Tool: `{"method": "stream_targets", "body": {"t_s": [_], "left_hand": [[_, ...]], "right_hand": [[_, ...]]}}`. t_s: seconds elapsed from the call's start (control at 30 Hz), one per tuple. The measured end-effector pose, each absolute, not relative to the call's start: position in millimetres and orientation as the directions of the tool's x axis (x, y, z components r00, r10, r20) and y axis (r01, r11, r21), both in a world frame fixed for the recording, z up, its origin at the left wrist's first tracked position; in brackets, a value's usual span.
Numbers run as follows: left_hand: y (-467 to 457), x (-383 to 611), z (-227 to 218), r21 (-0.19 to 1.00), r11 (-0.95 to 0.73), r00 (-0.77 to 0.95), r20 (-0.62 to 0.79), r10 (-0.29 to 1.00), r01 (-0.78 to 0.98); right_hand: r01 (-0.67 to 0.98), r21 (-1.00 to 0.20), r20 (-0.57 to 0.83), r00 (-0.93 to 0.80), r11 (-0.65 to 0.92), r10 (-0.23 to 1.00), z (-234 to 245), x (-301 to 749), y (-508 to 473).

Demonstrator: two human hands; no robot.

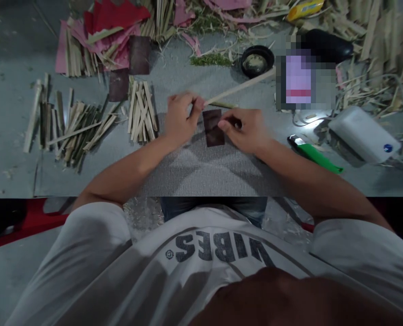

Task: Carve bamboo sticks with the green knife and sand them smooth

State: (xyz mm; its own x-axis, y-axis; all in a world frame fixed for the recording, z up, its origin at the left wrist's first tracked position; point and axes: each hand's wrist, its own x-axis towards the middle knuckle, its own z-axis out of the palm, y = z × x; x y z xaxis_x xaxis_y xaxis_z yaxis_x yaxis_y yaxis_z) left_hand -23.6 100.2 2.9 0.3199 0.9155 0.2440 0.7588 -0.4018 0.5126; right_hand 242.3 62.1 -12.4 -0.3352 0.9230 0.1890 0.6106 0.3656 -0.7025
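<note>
The left hand (184, 117) pinches one end of a pale stick (240, 87) between thumb and fingers; from there its long axis runs toward the far right corner of the desk (4, 131), passing beyond the right hand (247, 129). The right fingers are nearly together over the dark sheet (213, 132); whether they grip it, I cannot tell. Toward the near left corner lie short sticks (74, 129).

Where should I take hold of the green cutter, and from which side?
Probably mid-handle, pinched across its narrow width from above, coming in over its right end. The cutter lies flat and slanted, its silver-and-black end pointing up-left in the view, and the right forearm crowds its near side.
</note>
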Motion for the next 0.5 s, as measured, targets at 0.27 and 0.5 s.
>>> {"method": "stream_targets", "body": {"t_s": [0.27, 0.5], "left_hand": [[80.9, -21.4, 2.2, 0.414, -0.620, 0.626, 0.140, 0.767, 0.667], [88.7, -21.3, 7.1, 0.446, -0.598, 0.646, 0.057, 0.762, 0.666]], "right_hand": [[-0.006, -0.998, 0.059, -0.240, 0.059, 0.969, -20.1, 218.7, 69.5], [0.044, -0.998, 0.022, -0.272, 0.035, 0.962, -17.8, 218.2, 65.3]]}}
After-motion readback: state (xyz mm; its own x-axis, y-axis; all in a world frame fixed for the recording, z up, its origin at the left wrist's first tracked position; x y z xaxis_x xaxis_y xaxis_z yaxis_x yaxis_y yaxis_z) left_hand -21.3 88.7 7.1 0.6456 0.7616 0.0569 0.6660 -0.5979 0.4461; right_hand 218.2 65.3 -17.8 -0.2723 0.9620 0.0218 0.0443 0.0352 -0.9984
